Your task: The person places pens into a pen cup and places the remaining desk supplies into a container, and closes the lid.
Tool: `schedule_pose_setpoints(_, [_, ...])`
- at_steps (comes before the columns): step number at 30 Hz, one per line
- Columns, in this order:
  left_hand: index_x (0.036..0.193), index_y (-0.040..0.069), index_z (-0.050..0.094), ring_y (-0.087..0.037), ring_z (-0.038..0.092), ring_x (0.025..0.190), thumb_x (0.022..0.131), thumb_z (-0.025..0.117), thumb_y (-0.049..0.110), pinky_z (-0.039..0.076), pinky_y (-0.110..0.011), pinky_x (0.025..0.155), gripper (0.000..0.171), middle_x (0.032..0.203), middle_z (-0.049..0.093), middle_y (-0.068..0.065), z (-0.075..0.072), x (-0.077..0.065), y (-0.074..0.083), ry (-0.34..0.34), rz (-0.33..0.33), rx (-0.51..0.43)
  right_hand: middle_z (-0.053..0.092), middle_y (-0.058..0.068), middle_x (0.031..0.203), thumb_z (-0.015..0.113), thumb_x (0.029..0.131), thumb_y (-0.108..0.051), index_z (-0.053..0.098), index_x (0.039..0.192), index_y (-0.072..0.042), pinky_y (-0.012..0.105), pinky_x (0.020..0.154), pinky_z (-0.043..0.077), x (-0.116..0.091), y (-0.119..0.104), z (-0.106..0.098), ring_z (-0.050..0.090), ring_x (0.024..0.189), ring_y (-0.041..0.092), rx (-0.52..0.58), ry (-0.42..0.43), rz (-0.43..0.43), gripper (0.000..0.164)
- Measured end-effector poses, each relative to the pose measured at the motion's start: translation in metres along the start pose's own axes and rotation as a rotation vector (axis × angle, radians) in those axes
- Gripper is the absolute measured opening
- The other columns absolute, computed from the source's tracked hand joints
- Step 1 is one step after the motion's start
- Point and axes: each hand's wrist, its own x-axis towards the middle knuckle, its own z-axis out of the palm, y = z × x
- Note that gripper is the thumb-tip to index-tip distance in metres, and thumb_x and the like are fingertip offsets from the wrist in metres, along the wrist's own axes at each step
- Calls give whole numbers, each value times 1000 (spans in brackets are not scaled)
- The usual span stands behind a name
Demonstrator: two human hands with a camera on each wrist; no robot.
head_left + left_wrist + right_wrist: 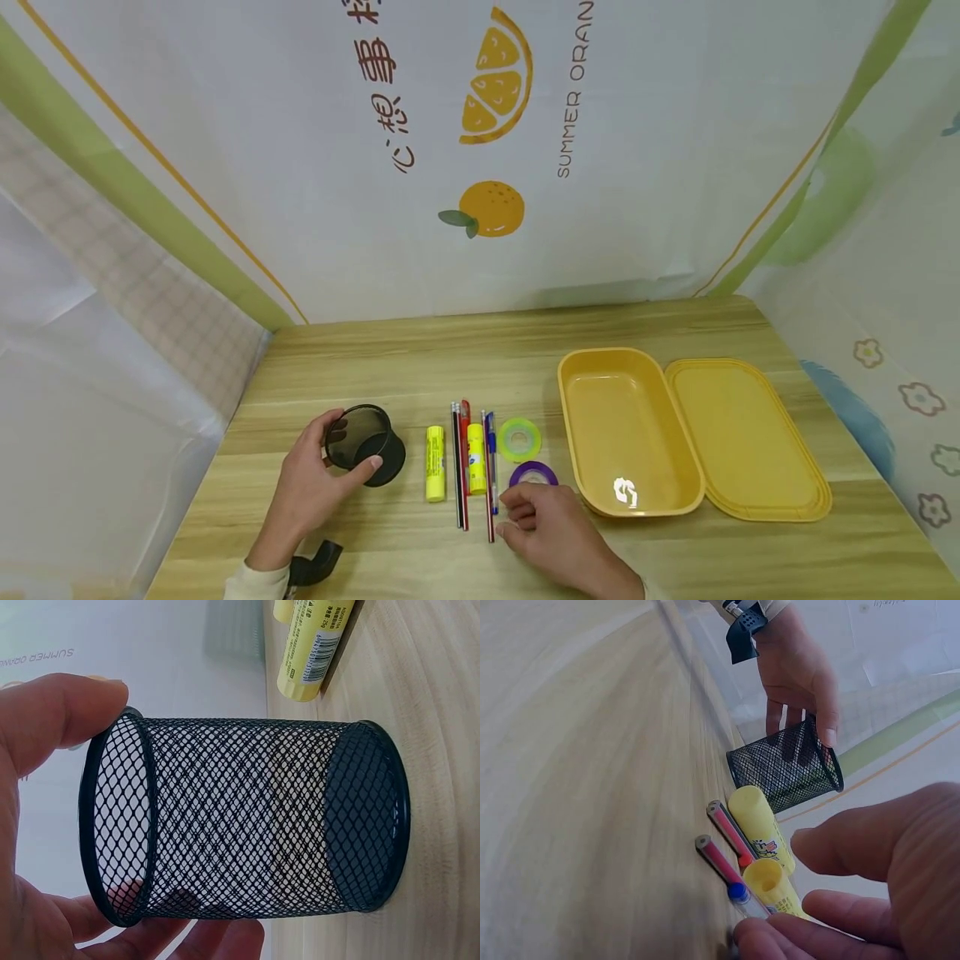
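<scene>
The left hand held a black mesh cup at the left of a wood-grain worktop.
Its thumb and fingers were clamped around the cup near the rim. Next lay a yellow glue stick, then pencils and pens with a second glue stick among them, then green and purple tape rolls. The right hand, thumb and fingers apart, was just beside the pens. Farther right sat a yellow tub and lid.
</scene>
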Motion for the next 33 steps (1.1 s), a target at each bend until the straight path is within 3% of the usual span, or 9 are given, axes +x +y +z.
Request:
schedule_pose_setpoints(10, [158, 6, 41, -39, 59, 131, 87, 85, 50, 56, -58, 97, 94, 150, 55, -20, 0, 0, -1, -10, -8, -4, 80, 1, 100, 86, 89, -25, 78, 109, -10, 22, 75, 60, 2, -2, 6, 73, 85, 4, -132, 42, -45, 26])
schedule_pose_setpoints(16, [159, 6, 40, -40, 58, 133, 88, 86, 48, 56, -60, 100, 94, 152, 53, -20, 0, 0, -1, -18, -19, -11, 78, -4, 92, 86, 89, -18, 77, 111, -6, 18, 70, 57, 6, -2, 9, 66, 79, -4, -108, 22, -50, 26])
schedule_pose_setpoints(24, [158, 6, 41, -41, 58, 133, 87, 86, 48, 55, -61, 100, 94, 152, 54, -20, -1, 1, 0, -24, -24, -19, 78, -3, 94, 84, 88, -7, 77, 119, -6, 16, 69, 57, 14, 1, 17, 67, 79, -5, -80, 19, -69, 32])
schedule_pose_setpoints(33, [158, 7, 41, -40, 58, 133, 87, 86, 48, 55, -62, 101, 94, 152, 54, -20, -1, 2, 0, -30, -37, -29, 76, -8, 89, 86, 86, -6, 79, 110, -10, 16, 68, 56, 18, 0, 18, 63, 78, -6, -108, 41, -81, 25])
